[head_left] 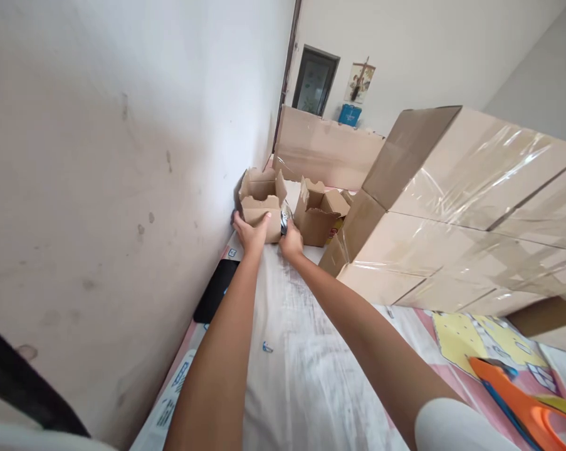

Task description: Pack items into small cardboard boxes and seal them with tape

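My left hand [251, 233] grips a small open cardboard box [266, 216] near the wall, thumb on its front face and fingers around its left side. The box stands upright with its flaps raised. Just to its right, my right hand [291, 241] is closed on a shiny silver-and-dark item [285, 216], whose kind I cannot make out. A second open cardboard box [316, 219] stands beside my right hand, its flaps torn and uneven.
A wall [123, 188] runs along the left. On the right rises a stack of taped cardboard boxes [433, 225]. A large cardboard panel [330, 150] stands behind. A black flat object [215, 291] lies by the wall, orange-handled scissors [522, 394] at lower right, on a patterned sheet [311, 363].
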A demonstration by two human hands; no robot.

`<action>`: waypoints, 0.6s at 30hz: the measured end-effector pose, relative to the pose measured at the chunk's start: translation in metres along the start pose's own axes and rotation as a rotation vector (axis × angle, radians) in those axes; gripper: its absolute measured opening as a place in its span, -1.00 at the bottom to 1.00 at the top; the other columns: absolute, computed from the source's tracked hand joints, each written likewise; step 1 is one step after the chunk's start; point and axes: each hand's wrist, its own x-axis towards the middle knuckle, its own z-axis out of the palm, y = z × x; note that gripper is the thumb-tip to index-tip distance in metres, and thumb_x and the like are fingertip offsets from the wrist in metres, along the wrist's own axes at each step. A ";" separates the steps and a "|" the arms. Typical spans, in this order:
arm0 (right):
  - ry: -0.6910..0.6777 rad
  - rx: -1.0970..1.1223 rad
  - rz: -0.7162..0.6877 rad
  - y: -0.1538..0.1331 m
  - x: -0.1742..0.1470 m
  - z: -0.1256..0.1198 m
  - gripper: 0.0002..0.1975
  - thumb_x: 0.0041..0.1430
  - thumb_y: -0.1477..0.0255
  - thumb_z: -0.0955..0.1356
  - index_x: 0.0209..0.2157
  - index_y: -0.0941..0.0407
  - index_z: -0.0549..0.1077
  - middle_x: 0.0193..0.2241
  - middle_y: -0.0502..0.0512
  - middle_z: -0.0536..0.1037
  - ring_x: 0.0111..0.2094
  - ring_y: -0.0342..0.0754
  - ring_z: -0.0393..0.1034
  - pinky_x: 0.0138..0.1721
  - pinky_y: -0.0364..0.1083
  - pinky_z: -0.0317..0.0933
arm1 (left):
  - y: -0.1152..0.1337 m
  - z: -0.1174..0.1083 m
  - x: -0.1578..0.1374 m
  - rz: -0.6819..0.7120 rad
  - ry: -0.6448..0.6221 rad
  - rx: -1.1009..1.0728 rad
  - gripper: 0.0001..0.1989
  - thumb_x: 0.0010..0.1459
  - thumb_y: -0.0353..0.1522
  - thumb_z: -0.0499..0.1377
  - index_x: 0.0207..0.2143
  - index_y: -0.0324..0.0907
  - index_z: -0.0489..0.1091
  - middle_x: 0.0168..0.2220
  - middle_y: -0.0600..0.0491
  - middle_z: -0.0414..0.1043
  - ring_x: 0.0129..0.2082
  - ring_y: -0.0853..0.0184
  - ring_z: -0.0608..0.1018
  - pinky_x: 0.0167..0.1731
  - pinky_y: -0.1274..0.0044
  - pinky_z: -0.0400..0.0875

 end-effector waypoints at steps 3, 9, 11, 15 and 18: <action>-0.002 0.004 -0.031 0.001 -0.009 -0.008 -0.36 0.10 0.68 0.21 0.24 0.20 0.33 0.08 0.29 0.53 0.09 0.12 0.40 0.18 0.05 0.19 | -0.001 0.000 0.004 0.069 -0.038 -0.024 -0.51 0.31 -0.07 0.09 0.10 -0.23 0.35 0.11 -0.25 0.30 0.16 0.08 0.42 0.17 0.34 0.26; 0.056 0.081 -0.070 -0.026 -0.034 -0.044 -0.46 0.20 0.62 0.16 0.17 0.20 0.44 -0.01 0.25 0.60 0.02 0.10 0.48 0.11 0.00 0.26 | 0.025 -0.018 -0.022 0.214 -0.057 -0.004 -0.62 0.38 -0.11 -0.01 0.00 -0.15 0.40 -0.04 -0.09 0.52 0.00 0.18 0.52 -0.03 0.43 0.35; 0.071 0.132 -0.103 -0.040 -0.050 -0.059 -0.47 0.20 0.62 0.18 0.17 0.21 0.45 0.04 0.26 0.57 0.07 0.10 0.46 0.16 -0.01 0.22 | 0.039 -0.034 -0.038 0.222 -0.012 0.037 -0.63 0.39 -0.13 -0.04 -0.06 -0.17 0.42 -0.10 -0.10 0.54 -0.05 0.15 0.53 -0.07 0.41 0.34; 0.086 0.234 -0.168 -0.068 -0.091 -0.093 -0.50 0.23 0.57 0.22 0.18 0.16 0.46 0.08 0.19 0.56 0.12 0.11 0.43 0.21 0.02 0.21 | 0.073 -0.069 -0.073 0.237 0.094 0.119 -0.61 0.40 -0.14 -0.08 -0.13 -0.17 0.43 -0.16 -0.11 0.53 -0.12 0.14 0.52 -0.11 0.39 0.32; 0.142 0.300 -0.194 -0.085 -0.127 -0.125 -0.50 0.25 0.53 0.25 0.20 0.12 0.44 0.14 0.14 0.52 0.17 0.10 0.36 0.24 0.06 0.17 | 0.100 -0.090 -0.103 0.261 0.156 0.148 -0.56 0.40 -0.14 -0.14 -0.14 -0.19 0.43 -0.19 -0.12 0.53 -0.14 0.15 0.52 -0.10 0.38 0.34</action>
